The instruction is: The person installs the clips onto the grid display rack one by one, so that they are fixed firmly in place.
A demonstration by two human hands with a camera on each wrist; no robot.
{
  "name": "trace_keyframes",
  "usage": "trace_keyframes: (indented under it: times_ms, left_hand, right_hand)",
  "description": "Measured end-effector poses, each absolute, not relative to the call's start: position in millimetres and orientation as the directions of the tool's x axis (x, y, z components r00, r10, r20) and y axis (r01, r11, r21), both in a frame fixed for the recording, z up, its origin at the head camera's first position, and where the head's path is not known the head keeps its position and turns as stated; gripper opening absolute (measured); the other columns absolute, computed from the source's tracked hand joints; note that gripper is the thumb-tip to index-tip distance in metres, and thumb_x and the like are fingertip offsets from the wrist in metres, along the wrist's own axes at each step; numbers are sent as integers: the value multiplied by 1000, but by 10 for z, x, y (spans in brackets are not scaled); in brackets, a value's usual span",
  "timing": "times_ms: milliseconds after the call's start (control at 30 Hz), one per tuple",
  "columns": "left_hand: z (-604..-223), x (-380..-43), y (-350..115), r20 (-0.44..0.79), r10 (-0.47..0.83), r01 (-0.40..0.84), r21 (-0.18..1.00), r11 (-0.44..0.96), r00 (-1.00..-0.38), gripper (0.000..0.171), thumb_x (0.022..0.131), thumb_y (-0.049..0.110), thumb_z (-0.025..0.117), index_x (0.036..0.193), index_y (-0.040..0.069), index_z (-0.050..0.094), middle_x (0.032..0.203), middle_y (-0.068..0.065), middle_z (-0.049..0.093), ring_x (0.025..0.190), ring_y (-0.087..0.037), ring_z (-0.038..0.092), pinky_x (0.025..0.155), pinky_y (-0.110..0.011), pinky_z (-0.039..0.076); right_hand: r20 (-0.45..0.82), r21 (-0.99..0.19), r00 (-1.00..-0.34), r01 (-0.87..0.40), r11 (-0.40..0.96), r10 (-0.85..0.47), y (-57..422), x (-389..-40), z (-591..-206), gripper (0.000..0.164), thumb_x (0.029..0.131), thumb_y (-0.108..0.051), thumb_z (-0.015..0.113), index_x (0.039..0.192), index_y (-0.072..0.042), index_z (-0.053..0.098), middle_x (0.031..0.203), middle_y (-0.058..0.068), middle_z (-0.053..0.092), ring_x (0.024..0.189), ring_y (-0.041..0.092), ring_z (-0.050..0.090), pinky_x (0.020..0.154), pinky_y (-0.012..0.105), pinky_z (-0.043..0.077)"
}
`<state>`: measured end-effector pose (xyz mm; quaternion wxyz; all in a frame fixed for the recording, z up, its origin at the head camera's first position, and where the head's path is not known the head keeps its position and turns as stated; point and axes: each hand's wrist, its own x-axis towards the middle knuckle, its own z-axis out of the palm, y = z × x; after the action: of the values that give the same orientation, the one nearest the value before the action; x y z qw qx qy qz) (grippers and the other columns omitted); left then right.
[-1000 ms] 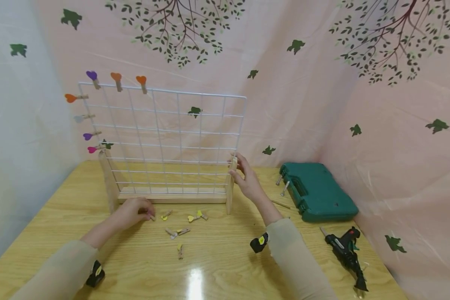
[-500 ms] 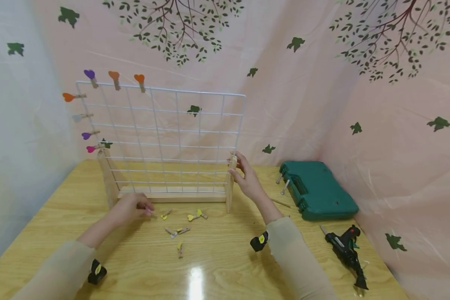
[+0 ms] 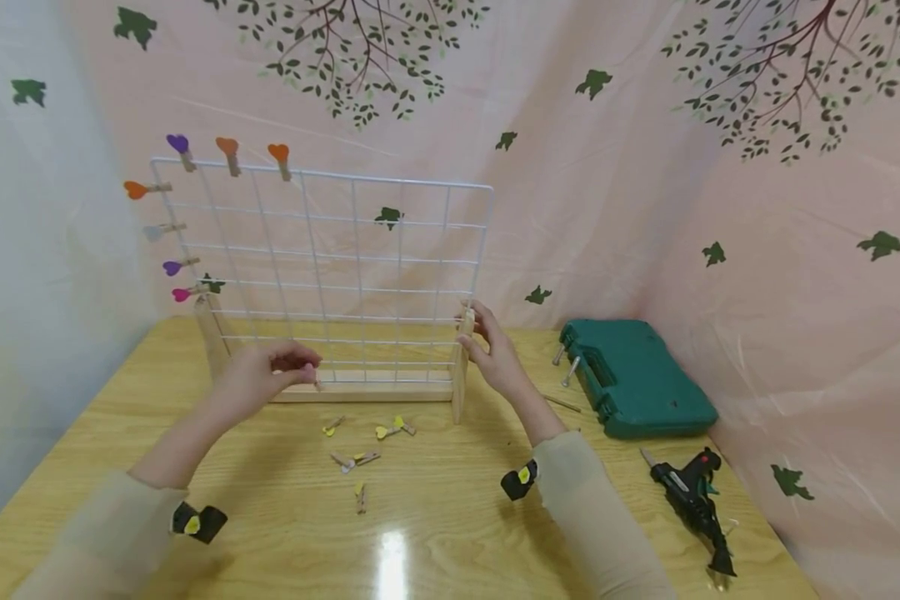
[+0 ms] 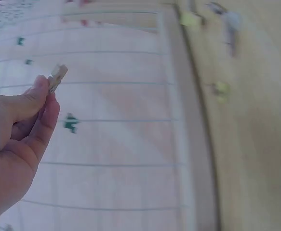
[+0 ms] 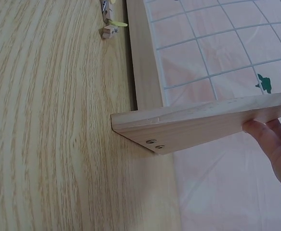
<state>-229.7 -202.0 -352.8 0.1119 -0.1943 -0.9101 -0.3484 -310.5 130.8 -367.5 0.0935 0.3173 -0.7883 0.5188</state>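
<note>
My left hand (image 3: 255,383) is raised in front of the rack's lower left part, pinching a small wooden clothespin (image 4: 58,77) between thumb and fingers. Its bare wooden end sticks out; a bit of pink shows at the fingertips in the head view, and the rest is covered. My right hand (image 3: 501,362) grips the top of the rack's right wooden side post (image 5: 203,118). Between the two posts stands a white wire grid (image 3: 356,250). Heart-topped clothespins are clipped along its upper left, such as an orange one (image 3: 279,156), and down its left edge, such as a pink one (image 3: 182,294).
Several loose clothespins, among them one with a yellow heart (image 3: 360,497), lie on the wooden table (image 3: 450,533) before the rack. At the right are a green case (image 3: 645,375), two metal bolts (image 3: 571,371), a thin stick (image 3: 562,403) and a black glue gun (image 3: 690,504).
My left hand has lifted the clothespin off the table and moved it up to the wire grid's lower part. The right hand has kept its hold on the post.
</note>
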Motion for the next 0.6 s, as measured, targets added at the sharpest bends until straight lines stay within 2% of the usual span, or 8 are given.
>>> trace_keyframes:
  times_ms: [133,200,267,333,433,533,600]
  left_hand:
    - [-3165,-2274,-1956,451,265,510,608,609,-853,10,80,11,64,89,10,67,91,-3,64,80,-2,59,67,-14,48]
    - [-2967,-2272,-1917,534,262,570,569,593,-804,11,78,4,65,87,9,69,92,-3,64,80,1,58,69,-9,46]
    - [-2749,-2267,-1869,621,251,615,482,624,-742,13,78,2,65,86,10,70,92,-3,65,80,1,58,68,-7,44]
    - [-2513,-2250,-1826,666,221,599,413,686,-712,13,80,6,64,87,14,71,90,1,66,78,1,57,62,-5,42]
    - [-2169,-2254,-1785,712,188,576,351,738,-676,11,81,14,64,90,14,70,88,1,67,72,-2,53,55,-10,37]
    - [-1870,-2300,-1759,744,151,557,333,761,-651,14,80,20,65,90,11,70,87,0,66,72,-3,48,59,-13,37]
    - [-1706,-2366,-1743,771,137,554,309,773,-622,17,79,22,66,87,9,70,86,-2,66,75,-3,46,67,-14,37]
  right_hand:
    - [466,-763,-788,-588,268,-402,1308,-3109,-3666,50,90,-6,48,136,-8,28,125,20,46,114,37,44,73,44,50]
    - [464,-764,-790,-586,270,-401,1309,-3111,-3661,50,91,-6,49,136,-10,29,125,19,46,114,36,45,73,44,50]
    - [469,-762,-787,-590,268,-400,1311,-3111,-3656,50,90,-6,49,136,-10,29,124,20,46,114,36,45,73,44,51]
    - [474,-761,-784,-594,261,-401,1311,-3108,-3651,50,90,-5,49,136,-10,29,124,20,46,113,36,46,73,44,50]
    - [473,-763,-784,-593,259,-403,1310,-3102,-3649,50,90,-5,49,136,-8,29,124,21,46,113,37,45,73,44,50]
    - [468,-765,-787,-589,262,-402,1308,-3099,-3653,50,90,-5,49,136,-6,28,124,22,45,113,37,45,74,44,50]
    - [465,-767,-788,-586,261,-403,1307,-3099,-3659,50,90,-5,49,136,-6,28,125,22,45,113,38,45,74,44,50]
